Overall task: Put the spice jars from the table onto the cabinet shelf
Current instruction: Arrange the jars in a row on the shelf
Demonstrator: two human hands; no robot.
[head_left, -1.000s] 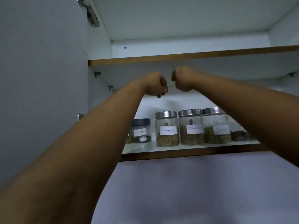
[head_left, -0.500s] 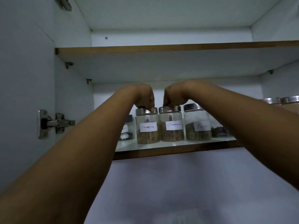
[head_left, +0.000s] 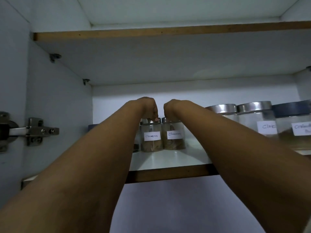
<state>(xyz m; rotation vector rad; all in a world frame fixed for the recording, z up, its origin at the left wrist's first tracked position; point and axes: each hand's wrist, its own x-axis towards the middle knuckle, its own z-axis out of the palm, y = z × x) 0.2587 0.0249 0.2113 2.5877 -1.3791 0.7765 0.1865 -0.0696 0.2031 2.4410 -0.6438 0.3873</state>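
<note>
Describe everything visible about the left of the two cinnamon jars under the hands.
The left cinnamon jar is a small clear glass jar with a silver metal lid and a white handwritten label reading "Cinnamon". Brown spice fills its lower part. It stands upright on the white cabinet shelf, close beside a matching jar, possibly touching. The left hand reaches down with curled fingers on its lid.

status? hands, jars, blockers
Left hand grips left cinnamon jar lid; right hand grips right cinnamon jar lid. Both on shelf. No blockers visible.
</note>
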